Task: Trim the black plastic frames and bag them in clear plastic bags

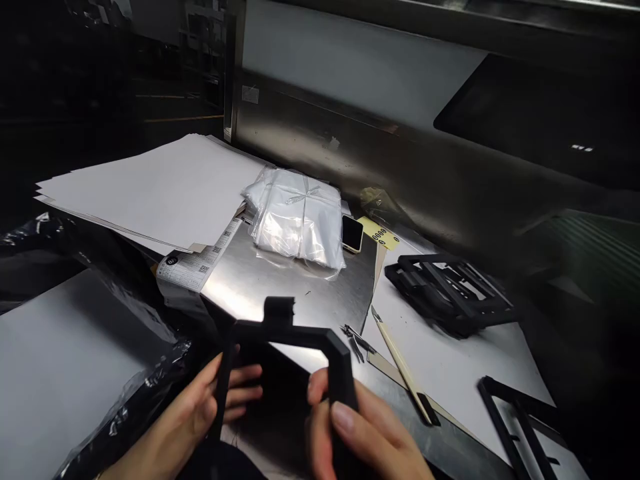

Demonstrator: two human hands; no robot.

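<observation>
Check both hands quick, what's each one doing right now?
Left hand: closed, holding the black frame by its left side.
Right hand: closed, holding the black frame by its right side.

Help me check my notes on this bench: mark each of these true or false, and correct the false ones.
1. The left hand and right hand both hold a black frame. True.
2. A clear plastic bundle sits on a steel sheet. True.
3. The right hand holds a pale-handled knife. False: the pale-handled knife lies on a white sheet, out of both hands.
4. The white paper stack lies to the right of the bundle. False: the white paper stack lies to its left.
5. No other black frames are in view. False: two more black frames lie on the right.
</observation>
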